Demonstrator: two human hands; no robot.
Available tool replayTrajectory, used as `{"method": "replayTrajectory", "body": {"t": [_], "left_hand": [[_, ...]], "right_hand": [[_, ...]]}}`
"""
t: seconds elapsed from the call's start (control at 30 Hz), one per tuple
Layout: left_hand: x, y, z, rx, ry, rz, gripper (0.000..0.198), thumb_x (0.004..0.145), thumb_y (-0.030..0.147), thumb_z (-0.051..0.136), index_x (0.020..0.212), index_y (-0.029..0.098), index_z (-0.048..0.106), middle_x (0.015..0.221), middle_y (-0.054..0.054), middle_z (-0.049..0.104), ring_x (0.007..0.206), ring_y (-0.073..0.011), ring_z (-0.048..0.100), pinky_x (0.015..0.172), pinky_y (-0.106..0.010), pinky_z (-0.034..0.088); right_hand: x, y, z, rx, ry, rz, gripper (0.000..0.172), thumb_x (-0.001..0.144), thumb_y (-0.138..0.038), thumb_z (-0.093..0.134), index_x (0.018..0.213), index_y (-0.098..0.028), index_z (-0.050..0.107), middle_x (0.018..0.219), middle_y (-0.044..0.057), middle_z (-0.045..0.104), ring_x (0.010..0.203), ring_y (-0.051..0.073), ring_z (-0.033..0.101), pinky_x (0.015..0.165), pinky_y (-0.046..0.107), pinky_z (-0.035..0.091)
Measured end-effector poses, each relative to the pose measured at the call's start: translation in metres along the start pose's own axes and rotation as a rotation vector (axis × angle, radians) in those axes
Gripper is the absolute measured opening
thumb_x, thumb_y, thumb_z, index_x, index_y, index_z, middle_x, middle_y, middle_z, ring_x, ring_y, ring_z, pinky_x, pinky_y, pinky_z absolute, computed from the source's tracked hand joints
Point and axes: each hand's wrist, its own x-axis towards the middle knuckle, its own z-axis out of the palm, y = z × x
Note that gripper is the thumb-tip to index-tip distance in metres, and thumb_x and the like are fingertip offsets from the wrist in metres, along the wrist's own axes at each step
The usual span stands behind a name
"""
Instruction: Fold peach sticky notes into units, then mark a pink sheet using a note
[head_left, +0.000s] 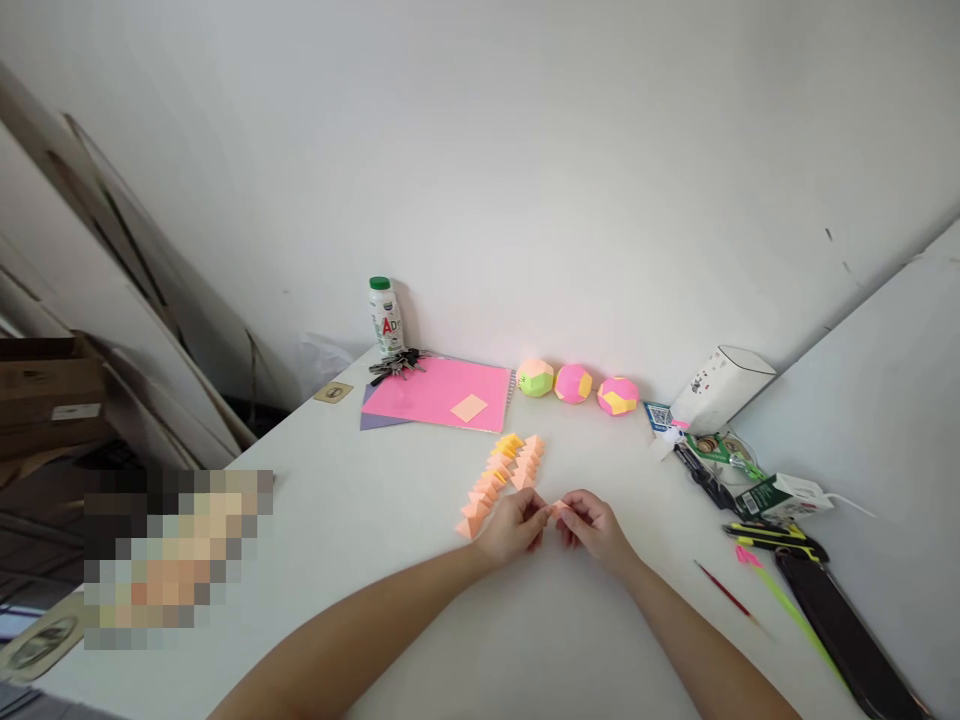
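Observation:
My left hand [513, 527] and my right hand [595, 526] meet over the white table [375, 520], fingers pinched together on a small folded orange paper piece [557, 508]. Just beyond my left hand run two rows of folded orange and yellow paper units [504, 474]. Further back lies a pink paper pad [439, 394] with an orange square sheet [469, 407] on it. Three pink and yellow paper balls [574, 383] line the wall.
A green-capped white bottle [385, 316] and a bunch of keys [397, 365] stand at the back left. At the right lie a white box [720, 387], a small carton [784, 497], a yellow utility knife [772, 540], a red pen [724, 591] and a dark case [847, 630].

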Motion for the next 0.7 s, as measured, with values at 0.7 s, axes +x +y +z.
{"method": "replayTrajectory", "body": {"t": [0.7], "left_hand": [[0.005, -0.017, 0.004, -0.031, 0.183, 0.106, 0.014, 0.081, 0.032, 0.052, 0.078, 0.018, 0.054, 0.061, 0.001, 0.064, 0.049, -0.0118, 0.06, 0.05, -0.025, 0.052]], "right_hand": [[0.0, 0.003, 0.004, -0.068, 0.012, -0.031, 0.028, 0.087, -0.046, 0.054, 0.086, -0.018, 0.057, 0.073, 0.001, 0.064, 0.05, 0.01, 0.055, 0.048, 0.023, 0.042]]}}
